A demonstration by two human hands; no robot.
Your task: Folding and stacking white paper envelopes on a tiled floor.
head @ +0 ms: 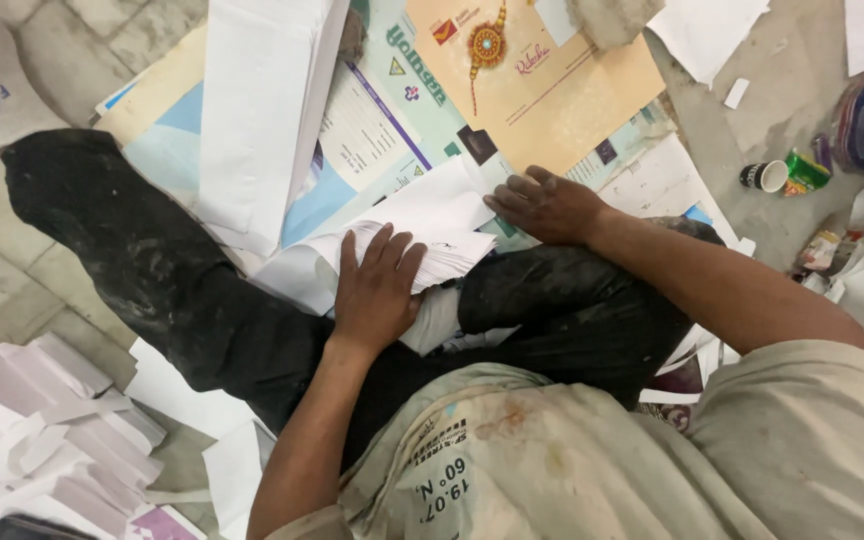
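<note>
Your left hand [377, 290] lies flat, fingers spread, pressing the fanned stack of white sheets [432, 245] on your lap, prob. to hold the staggered edges in place. Right hand [547, 205] rests open, palm down, at the stack's far corner, gripping nothing. Printed posters [392, 130] crowd underneath; folded white paper [257, 110] hems the left. Freest room: bare floor [802, 120] to the right, near the small cup [764, 176].

Paper stack [422, 245] on lap, printed sheets [392, 110] beyond.
Cup [764, 176] on floor [802, 60] far right; envelope pile [42, 440] left.
</note>
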